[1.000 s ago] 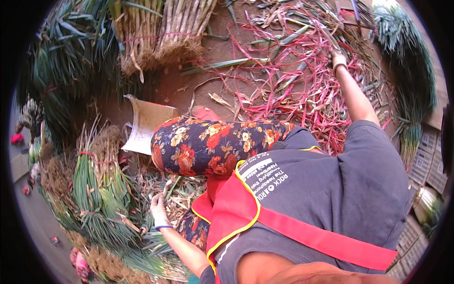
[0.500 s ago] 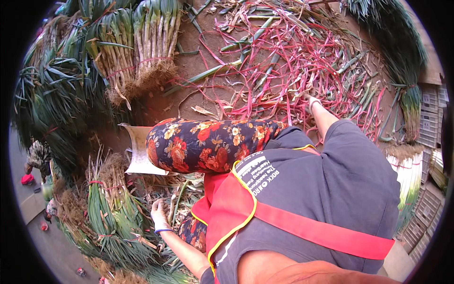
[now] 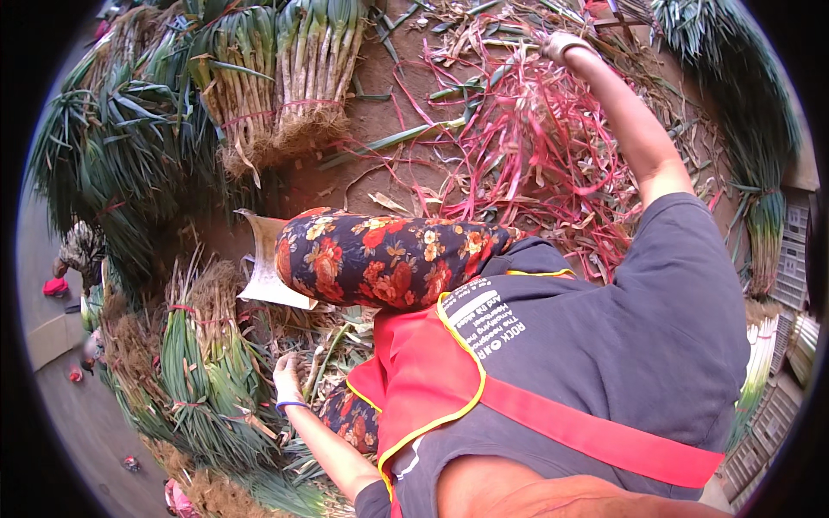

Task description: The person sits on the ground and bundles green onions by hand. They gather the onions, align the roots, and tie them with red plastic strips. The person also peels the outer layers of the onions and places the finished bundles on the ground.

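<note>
My left hand (image 3: 286,376), in a pale glove with a blue cuff, has curled fingers beside dried leek trimmings (image 3: 341,341) at lower left; what they hold, if anything, is unclear. My right hand (image 3: 558,47), gloved, is raised at the top, curled above a tangle of red strips (image 3: 540,147) and leaf scraps, which is partly blurred beneath it; I cannot make out exactly what it grips. My flower-patterned knee (image 3: 363,259) is bent across the middle, next to a pale cardboard sheet (image 3: 263,276).
Tied leek bundles lie at top left (image 3: 302,78) and lower left (image 3: 194,363). A long leek pile (image 3: 734,95) lines the right, by stacked grey crates (image 3: 764,432). A person (image 3: 82,250) is at far left, beyond the bundles. Brown ground (image 3: 389,112) shows between.
My right hand dipped into the red strips and has now risen to the top, with strips blurring beneath it. My left hand stays by the trimmings.
</note>
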The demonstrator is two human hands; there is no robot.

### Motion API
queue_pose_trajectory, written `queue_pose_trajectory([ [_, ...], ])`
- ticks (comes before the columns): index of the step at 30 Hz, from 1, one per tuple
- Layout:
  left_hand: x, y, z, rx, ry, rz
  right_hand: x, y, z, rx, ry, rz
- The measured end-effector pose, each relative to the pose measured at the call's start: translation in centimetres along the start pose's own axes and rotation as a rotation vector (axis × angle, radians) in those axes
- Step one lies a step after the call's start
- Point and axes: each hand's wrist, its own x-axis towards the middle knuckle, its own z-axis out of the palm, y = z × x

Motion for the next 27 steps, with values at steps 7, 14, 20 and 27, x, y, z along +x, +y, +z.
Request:
queue_pose_trajectory([
  [7, -0.6, 1.4, 0.4, -0.084, 0.017, 0.037, -4.9, -3.3, -9.2, 0.847, 0.009, -0.566],
  [14, -1.3, 2.0, -0.6, -0.255, 0.038, 0.134, 0.6, -3.5, -7.1, 1.314, 0.416, -0.136],
  [20, 0.0, 0.5, -0.3, -0.158, -0.007, 0.108, 11.0, 11.2, 15.5, 0.429, 0.183, 0.167],
  [27, -1.2, 2.5, -0.1, -0.122, 0.028, 0.088, 2.7, 3.0, 34.6, 0.993, -0.211, 0.349],
])
